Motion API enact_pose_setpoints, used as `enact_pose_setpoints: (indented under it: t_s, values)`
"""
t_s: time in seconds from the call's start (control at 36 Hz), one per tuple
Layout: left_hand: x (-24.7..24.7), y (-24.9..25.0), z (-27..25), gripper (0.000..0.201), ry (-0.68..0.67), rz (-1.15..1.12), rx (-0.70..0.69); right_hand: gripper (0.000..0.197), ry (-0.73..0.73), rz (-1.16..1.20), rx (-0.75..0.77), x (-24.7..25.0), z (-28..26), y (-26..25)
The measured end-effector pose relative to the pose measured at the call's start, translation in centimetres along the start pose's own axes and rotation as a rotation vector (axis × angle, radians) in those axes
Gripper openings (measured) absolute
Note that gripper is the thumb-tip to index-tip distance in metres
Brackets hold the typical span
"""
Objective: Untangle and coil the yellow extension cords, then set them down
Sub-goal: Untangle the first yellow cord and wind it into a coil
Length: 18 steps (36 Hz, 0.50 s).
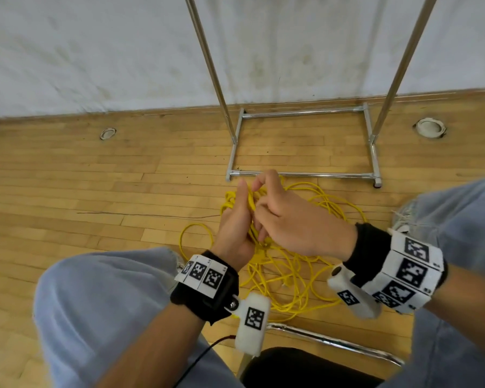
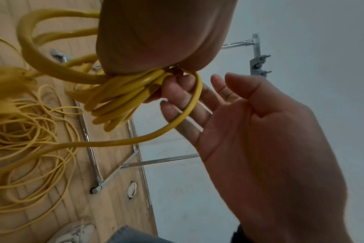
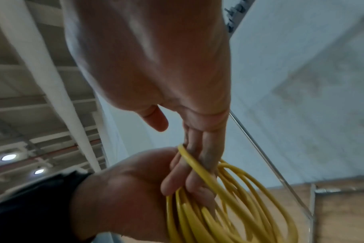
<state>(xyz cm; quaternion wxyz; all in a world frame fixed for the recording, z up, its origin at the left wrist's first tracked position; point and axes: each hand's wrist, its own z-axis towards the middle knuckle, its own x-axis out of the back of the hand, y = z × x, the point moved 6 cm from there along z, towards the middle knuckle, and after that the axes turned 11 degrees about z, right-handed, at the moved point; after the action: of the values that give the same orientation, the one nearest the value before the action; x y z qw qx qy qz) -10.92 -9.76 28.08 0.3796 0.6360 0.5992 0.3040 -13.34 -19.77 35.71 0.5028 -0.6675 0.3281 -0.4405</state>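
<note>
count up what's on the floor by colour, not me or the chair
yellow: 1, the tangle of cord, with some loops gathered in the left hand and right hand
silver: 1, the metal rack
white: 2, round floor fittings
total: 4

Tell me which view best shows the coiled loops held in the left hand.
Right wrist: the coiled loops fill the lower frame, gathered under the left hand's curled fingers. In the left wrist view the bundle is half hidden by the right hand. The head view shows only slivers between both hands.
</note>
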Motion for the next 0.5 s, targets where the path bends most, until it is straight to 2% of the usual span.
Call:
enact_pose_setpoints:
  t_s: [0.11, 0.17, 0.25, 0.39, 0.44, 0.5]
  values:
    - [0.3, -0.9, 0.6, 0.051, 0.011, -0.088, 0.124, 0.017, 0.004, -0.049, -0.024, -0.6, 0.1, 1.5]
    - [0.6, -1.0, 1.3, 0.046, -0.003, -0.103, 0.164, 0.013, -0.053, -0.006, -0.072, -0.8, 0.2, 2.5]
    - [1.2, -0.1, 2.0, 0.044, 0.047, -0.199, 0.163, 0.005, -0.159, 0.037, -0.13, -1.6, 0.2, 4.0]
    - [2.1, 2.9, 1.6, 0.024, 0.018, -0.426, 0.122, 0.018, -0.18, 0.096, -0.05, -3.2, 0.0, 5.8]
    - [2.7, 4.2, 1.3, 0.027, -0.032, -0.489, 0.092, 0.022, -0.157, 0.168, 0.001, -3.1, 0.1, 6.6]
    - [3.3, 5.6, 1.1, 0.03, -0.065, -0.54, 0.038, 0.038, -0.134, 0.171, 0.01, -2.7, 0.3, 7.9]
